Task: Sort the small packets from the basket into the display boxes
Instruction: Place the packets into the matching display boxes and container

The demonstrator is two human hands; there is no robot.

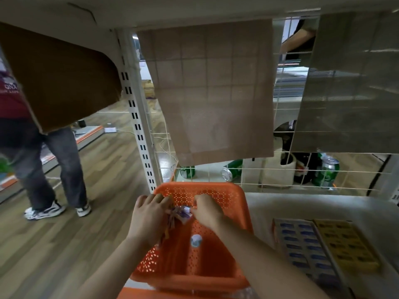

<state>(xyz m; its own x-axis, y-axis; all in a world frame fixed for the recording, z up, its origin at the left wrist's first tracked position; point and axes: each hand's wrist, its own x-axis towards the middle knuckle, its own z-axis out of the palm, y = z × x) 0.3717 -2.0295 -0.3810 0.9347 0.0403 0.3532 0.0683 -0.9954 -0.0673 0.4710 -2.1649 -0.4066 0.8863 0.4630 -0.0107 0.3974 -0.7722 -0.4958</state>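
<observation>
Reaching into the orange basket [218,253] in the head view, your left hand [149,219] and right hand [206,212] sit close together at its far end, both closed on a bunch of small packets [180,213] held between them above the basket floor. To the right, 2 display boxes lie side by side on the white shelf [323,208]: the blue display box [302,244] nearer the basket, the yellow display box [345,244] beyond it.

Basket [218,251]: orange perforated plastic, slightly glossy. Floor [90,229]: wood-look planks. Upright [138,117]: white painted metal.
</observation>
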